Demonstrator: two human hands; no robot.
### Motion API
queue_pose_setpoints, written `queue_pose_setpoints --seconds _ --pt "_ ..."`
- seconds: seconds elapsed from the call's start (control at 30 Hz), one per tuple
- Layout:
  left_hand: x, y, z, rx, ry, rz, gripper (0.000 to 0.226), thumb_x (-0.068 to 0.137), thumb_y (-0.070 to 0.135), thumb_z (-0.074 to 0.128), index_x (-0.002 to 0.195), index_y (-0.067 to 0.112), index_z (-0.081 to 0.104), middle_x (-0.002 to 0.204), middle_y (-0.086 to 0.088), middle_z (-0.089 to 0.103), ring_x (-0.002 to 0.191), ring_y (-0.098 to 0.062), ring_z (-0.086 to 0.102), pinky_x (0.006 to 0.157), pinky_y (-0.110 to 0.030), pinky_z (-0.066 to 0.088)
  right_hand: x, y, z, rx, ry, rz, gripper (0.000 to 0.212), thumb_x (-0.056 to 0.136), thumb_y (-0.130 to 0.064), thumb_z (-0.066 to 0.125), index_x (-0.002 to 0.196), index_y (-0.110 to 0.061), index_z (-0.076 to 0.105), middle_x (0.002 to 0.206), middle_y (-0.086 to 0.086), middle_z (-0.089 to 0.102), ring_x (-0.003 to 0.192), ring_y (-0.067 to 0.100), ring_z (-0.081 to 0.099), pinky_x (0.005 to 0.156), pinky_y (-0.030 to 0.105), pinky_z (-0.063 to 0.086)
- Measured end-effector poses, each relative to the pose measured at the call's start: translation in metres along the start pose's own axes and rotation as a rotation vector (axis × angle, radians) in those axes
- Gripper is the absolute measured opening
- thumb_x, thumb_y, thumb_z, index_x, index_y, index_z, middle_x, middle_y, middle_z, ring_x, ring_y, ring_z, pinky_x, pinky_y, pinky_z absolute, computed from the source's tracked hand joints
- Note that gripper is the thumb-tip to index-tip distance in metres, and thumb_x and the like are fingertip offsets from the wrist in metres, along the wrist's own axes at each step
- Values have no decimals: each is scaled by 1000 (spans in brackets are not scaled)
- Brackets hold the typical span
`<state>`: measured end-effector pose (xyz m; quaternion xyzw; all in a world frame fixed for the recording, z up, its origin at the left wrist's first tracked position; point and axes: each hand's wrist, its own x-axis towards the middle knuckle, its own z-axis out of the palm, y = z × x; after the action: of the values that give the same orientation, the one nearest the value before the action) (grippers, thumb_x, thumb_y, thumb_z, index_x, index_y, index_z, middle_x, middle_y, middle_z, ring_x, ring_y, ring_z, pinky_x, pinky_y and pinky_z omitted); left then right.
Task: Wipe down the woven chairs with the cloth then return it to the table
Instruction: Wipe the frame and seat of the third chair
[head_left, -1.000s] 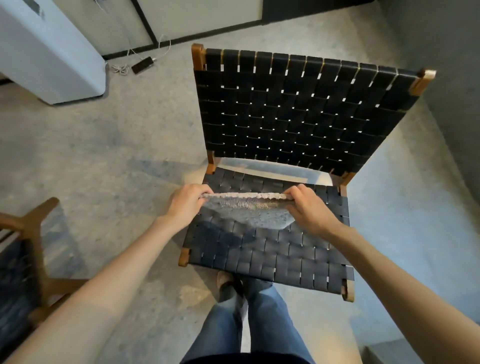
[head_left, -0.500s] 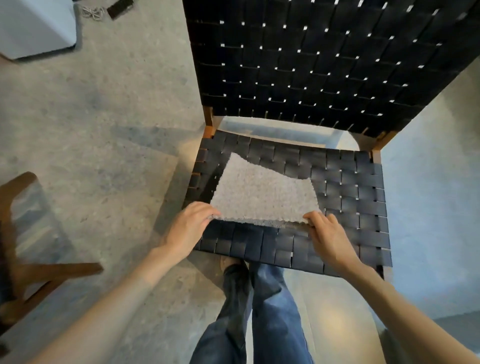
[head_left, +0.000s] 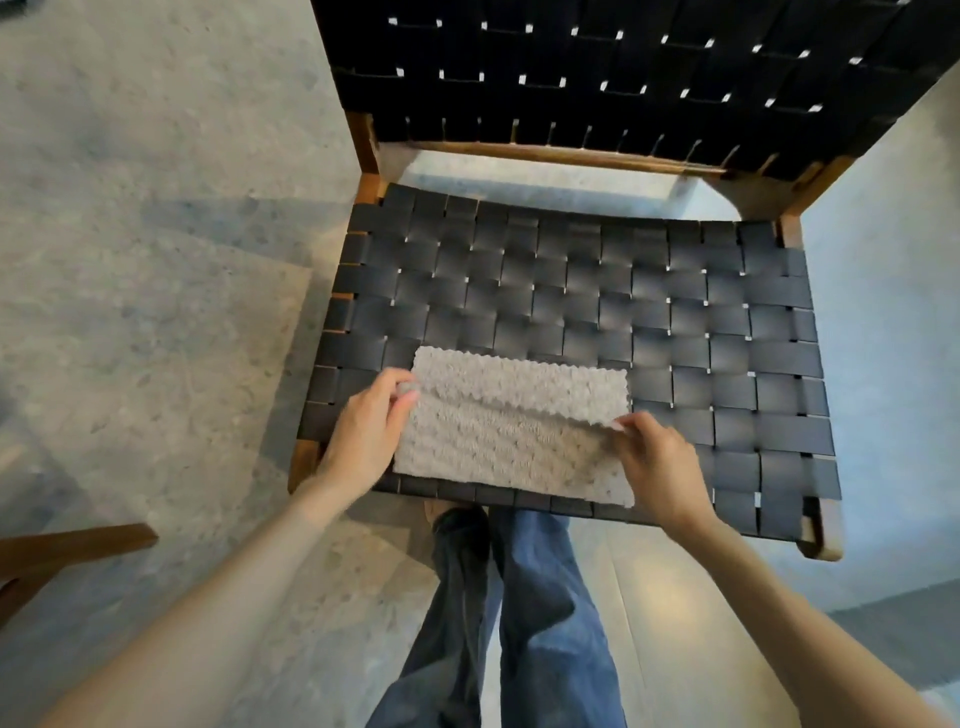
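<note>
Corners matter here: your left hand (head_left: 363, 436) and right hand (head_left: 657, 462) each pinch a corner of the grey nubby cloth (head_left: 511, 457), which lies half-folded near the front edge of the black woven-strap chair seat (head_left: 571, 291). Lay the flap down square, likely giving a firm wiping pad.

The person wears loose, creased blue denim jeans (head_left: 545, 623) and a dark shoe (head_left: 460, 525); both forearms (head_left: 234, 587) are bare.

I look all over and I see no words, no numbers, no labels and no signs that I can read, not on the cloth (head_left: 511, 431) and not on the chair (head_left: 571, 291).
</note>
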<state>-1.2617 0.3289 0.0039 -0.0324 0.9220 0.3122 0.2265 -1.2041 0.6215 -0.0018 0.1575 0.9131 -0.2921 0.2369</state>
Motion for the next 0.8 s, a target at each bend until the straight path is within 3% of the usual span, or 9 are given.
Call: queue_pose_setpoints --seconds 0.07,0.17,0.27,0.37,0.47,0.57,0.7,0.8 --pt "26 0 8 -48 37 -39 18 97 19 50 108 8 58 89 2 62 81 -17 60 61 -17 37 21 -4 -1 64 39 37 17 96 -16 54 108 -7 62 98 13 70 94 36 60 82 46 47" --pt "60 -4 19 -69 26 -143 23 97 22 49 109 5 59 100 -9 68 89 -20 60 71 -24 38 53 -4 -2 104 73 139 18 95 -25 53 104 -13 63 99 10 70 94 33 62 84 48 49" --pt "77 -13 29 -21 8 -192 24 97 24 51 113 6 57 105 -8 67 88 -18 59 74 -27 41 76 1 6 165 70 252 22 93 -27 54 109 -13 61 108 9 66 91 29 61 80 43 52" --pt "77 -17 38 -31 64 -200 30 91 21 60 118 9 53 106 -7 63 81 -18 58 76 -33 48 83 7 15 219 133 320 30 91 -24 59 117 -9 55 116 9 61 104 26 57 88 39 48" --pt "67 -19 43 -58 135 -240 45 86 25 68 124 11 49 110 -7 52 77 -19 58 77 -34 50 77 11 23 221 185 429 28 84 -24 64 104 -7 54 107 10 58 102 28 53 88 39 46" --pt "50 -22 49 -95 137 -317 46 84 31 69 121 11 51 112 -7 54 79 -17 57 75 -33 50 65 14 31 135 109 521 37 80 -36 68 99 -6 57 102 11 53 102 30 48 86 38 42" --pt "33 -23 55 -76 115 -327 39 86 36 66 114 11 55 106 -2 58 87 -18 57 74 -33 48 54 13 37 64 109 461 45 86 -40 65 112 -4 57 115 14 54 116 34 45 94 41 38" --pt "32 -23 54 -74 101 -367 32 86 34 66 106 11 57 95 2 58 85 -15 54 68 -26 40 52 11 37 84 59 387 34 90 -33 62 105 -4 55 104 12 60 105 33 53 86 41 43"
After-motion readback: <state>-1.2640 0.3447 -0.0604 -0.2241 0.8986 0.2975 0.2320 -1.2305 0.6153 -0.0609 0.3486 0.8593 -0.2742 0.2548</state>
